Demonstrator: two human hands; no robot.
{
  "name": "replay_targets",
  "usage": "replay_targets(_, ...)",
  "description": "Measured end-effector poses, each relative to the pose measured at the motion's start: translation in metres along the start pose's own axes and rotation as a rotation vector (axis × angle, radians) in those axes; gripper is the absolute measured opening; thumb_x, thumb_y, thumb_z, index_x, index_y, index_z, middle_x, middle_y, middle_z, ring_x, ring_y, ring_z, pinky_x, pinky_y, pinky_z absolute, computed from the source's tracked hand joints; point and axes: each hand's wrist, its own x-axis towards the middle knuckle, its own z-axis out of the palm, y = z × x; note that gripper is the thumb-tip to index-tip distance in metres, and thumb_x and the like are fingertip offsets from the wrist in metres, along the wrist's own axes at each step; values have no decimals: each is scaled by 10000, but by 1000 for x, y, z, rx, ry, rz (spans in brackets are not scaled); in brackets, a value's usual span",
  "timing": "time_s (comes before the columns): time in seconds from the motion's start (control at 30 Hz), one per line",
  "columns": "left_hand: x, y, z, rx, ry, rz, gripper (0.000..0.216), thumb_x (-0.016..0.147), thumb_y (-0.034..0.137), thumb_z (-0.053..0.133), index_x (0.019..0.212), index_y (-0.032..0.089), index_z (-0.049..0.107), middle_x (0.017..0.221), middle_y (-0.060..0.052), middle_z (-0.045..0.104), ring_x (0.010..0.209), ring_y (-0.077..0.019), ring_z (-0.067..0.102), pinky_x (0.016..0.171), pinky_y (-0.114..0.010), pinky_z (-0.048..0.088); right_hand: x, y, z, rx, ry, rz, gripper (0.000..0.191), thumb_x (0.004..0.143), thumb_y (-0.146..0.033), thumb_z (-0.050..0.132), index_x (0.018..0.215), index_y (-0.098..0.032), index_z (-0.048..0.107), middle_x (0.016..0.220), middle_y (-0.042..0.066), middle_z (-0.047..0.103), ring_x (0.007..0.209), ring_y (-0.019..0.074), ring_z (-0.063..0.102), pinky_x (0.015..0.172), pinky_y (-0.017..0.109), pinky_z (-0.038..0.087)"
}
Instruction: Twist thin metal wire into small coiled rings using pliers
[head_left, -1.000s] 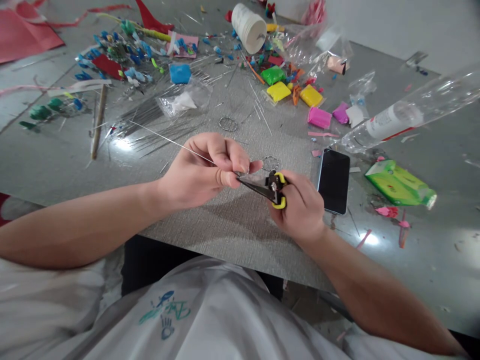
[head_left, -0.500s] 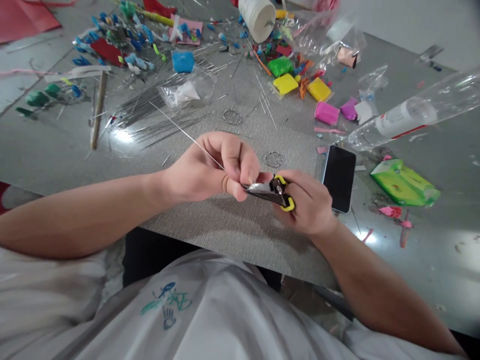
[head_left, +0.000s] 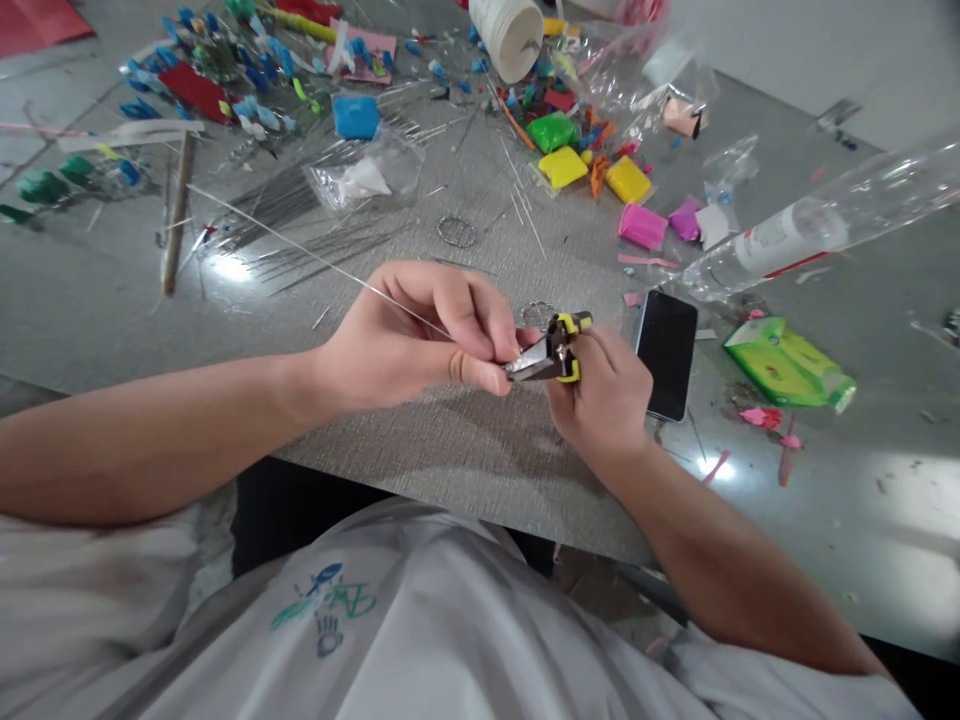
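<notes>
My left hand [head_left: 420, 335] pinches a long thin metal wire [head_left: 300, 250] that runs up and to the left over the table. My right hand [head_left: 604, 395] is closed round the yellow-and-black handles of a pair of pliers [head_left: 551, 355]. The pliers' jaws point left and meet the wire at my left fingertips. Two small coiled wire rings [head_left: 457, 231] lie on the grey mat [head_left: 465, 440] just beyond my hands; the nearer ring [head_left: 534, 313] is partly hidden by the pliers.
A black phone [head_left: 667, 352] lies right of my right hand, a green packet [head_left: 787, 362] beyond it. A clear plastic bottle [head_left: 810, 232] lies at the right. Blocks of coloured clay [head_left: 592, 180], a bundle of wires [head_left: 300, 220], a white cup [head_left: 510, 35] and paper scraps crowd the far side.
The pliers have turned in my right hand, handles swinging up and the jaws tilting against the wire. My left hand keeps its pinch. The view has shifted slightly.
</notes>
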Motion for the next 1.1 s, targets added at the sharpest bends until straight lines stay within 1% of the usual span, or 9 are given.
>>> replay_targets(0.13,-2,-5,-17,16,-51,42,386,910,406,1079,828,186,772,869,-11,773,927,-180,837,1041,-414,735,2,1,2,103,-30,-19,137,1085,-208,585,956,-247,560,788,9,666,661,177,574,594,322,371)
replay_targets(0.23,-3,-6,-38,18,-261,98,314,808,266,1140,781,182,838,822,-8,787,823,-149,825,920,-325,745,4,0,2,109,-25,-23,195,1099,-210,576,913,-252,535,761,3,666,648,165,569,591,310,375)
replay_targets(0.27,-4,-4,-43,27,-303,95,259,816,232,1130,798,190,875,835,-14,805,833,-146,832,907,-307,744,5,-1,3,105,-26,-28,201,1097,-209,566,904,-254,532,753,1,665,641,163,564,587,309,375)
replay_targets(0.3,-5,-3,-47,47,-279,48,219,844,233,1109,814,194,896,851,-23,818,866,-148,837,947,-322,741,6,-1,2,103,-29,-33,209,1095,-211,553,893,-256,527,741,0,660,633,163,557,581,309,373)
replay_targets(0.37,-6,1,-50,35,-279,32,180,845,230,1103,848,209,925,869,-26,836,882,-143,841,960,-315,739,7,-1,2,97,-38,-30,233,1097,-220,534,868,-261,513,720,-3,647,618,162,544,571,311,368)
replay_targets(0.57,-8,4,-45,-24,-237,-44,190,829,260,1104,814,223,918,834,-11,827,813,-128,815,924,-317,736,8,0,2,60,-35,-68,291,1082,-212,542,812,-275,455,670,-16,598,590,157,517,558,313,354)
replay_targets(0.77,-8,3,-47,6,-195,4,206,805,263,1121,802,233,917,833,-5,821,795,-116,790,904,-305,731,7,1,5,17,-74,-53,302,1109,-263,522,808,-264,498,677,0,613,602,167,536,576,316,371)
replay_targets(0.97,-8,0,-45,16,-166,42,217,791,248,1129,803,240,912,840,8,831,808,-114,801,872,-286,726,4,-1,7,32,-38,-42,319,1139,-273,535,830,-271,456,703,-9,564,635,167,507,587,327,365)
replay_targets(1.1,-8,-3,-45,-29,-139,47,232,785,211,1132,810,256,906,886,25,852,842,-110,824,908,-278,739,2,-3,7,-35,27,-6,250,1068,-287,603,848,-263,487,864,49,607,784,210,558,644,342,422)
